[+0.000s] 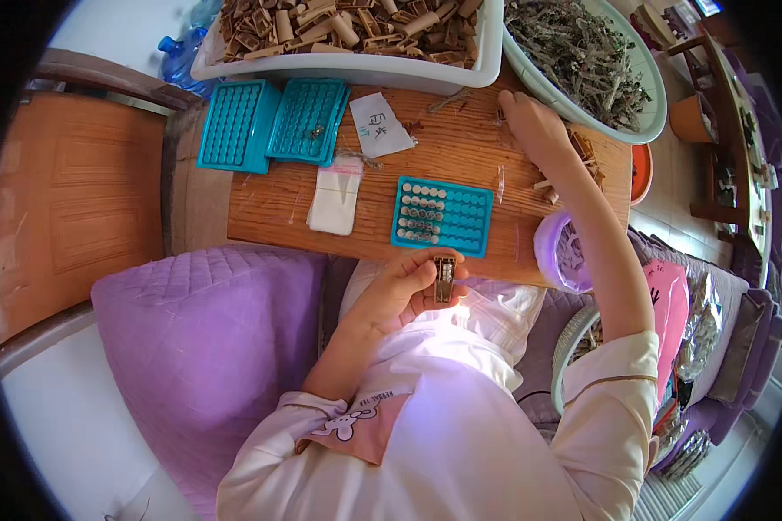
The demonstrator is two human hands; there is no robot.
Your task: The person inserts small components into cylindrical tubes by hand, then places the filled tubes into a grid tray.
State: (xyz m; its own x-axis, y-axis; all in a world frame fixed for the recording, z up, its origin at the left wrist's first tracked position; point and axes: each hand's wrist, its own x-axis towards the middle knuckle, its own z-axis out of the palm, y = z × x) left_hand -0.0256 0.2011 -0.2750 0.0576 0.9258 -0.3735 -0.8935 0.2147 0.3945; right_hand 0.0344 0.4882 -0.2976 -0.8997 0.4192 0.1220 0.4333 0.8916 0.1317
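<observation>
My left hand (407,285) is closed around a small brown oblong piece (444,280) with a shiny, silvery middle, held upright over my lap. Just beyond it lies a teal tray (469,217) of round wells. Its left columns hold white and greyish round pieces (421,213). My right arm stretches across the table's right side. The right hand (534,126) is at the far edge, under the rim of a pale green basket (660,108), with its fingers bent together at the tabletop. A small dark bit shows by the fingertips, too small to name.
A white bin (356,65) of brown tube-like pieces stands at the back. Two teal trays (235,126), a handwritten paper slip (381,124) and small clear bags (334,200) lie left on the wooden table (269,208). A purple-rimmed tub (547,247) sits near my right forearm.
</observation>
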